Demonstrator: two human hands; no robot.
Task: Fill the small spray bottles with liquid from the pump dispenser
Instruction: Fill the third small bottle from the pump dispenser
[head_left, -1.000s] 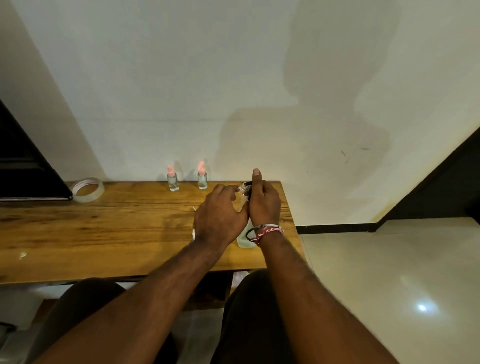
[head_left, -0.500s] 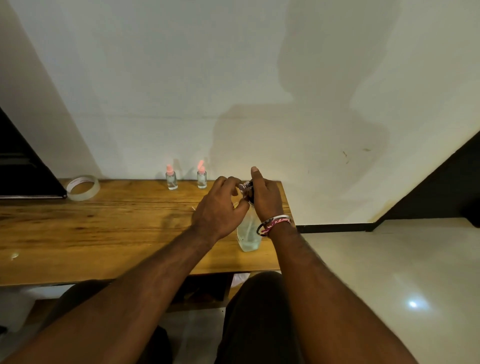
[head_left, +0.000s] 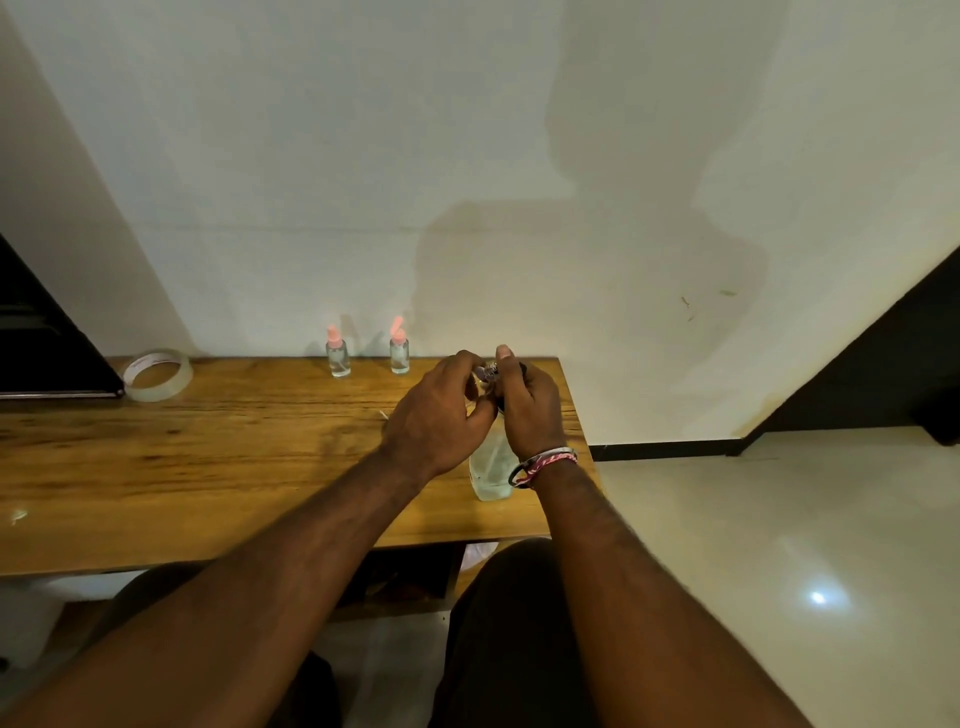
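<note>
Just right of the frame's centre, both hands met at the head of the pump dispenser (head_left: 491, 467), which stood on the table (head_left: 208, 467). The left hand (head_left: 436, 415) curled its fingers round something small there, probably a spray bottle; the right hand (head_left: 530, 410) gripped the pump, forefinger raised on top. It looked like filling; next, a steady press. The dispenser held clear liquid low down. Two spray bottles (head_left: 338, 358) with pink tops waited upper centre.

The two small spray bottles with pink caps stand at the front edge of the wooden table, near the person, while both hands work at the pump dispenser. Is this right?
Not quite. In the head view the two small spray bottles stand at the back edge of the wooden table, against the wall. The rest holds: the left hand and right hand work at the pump dispenser.
</note>
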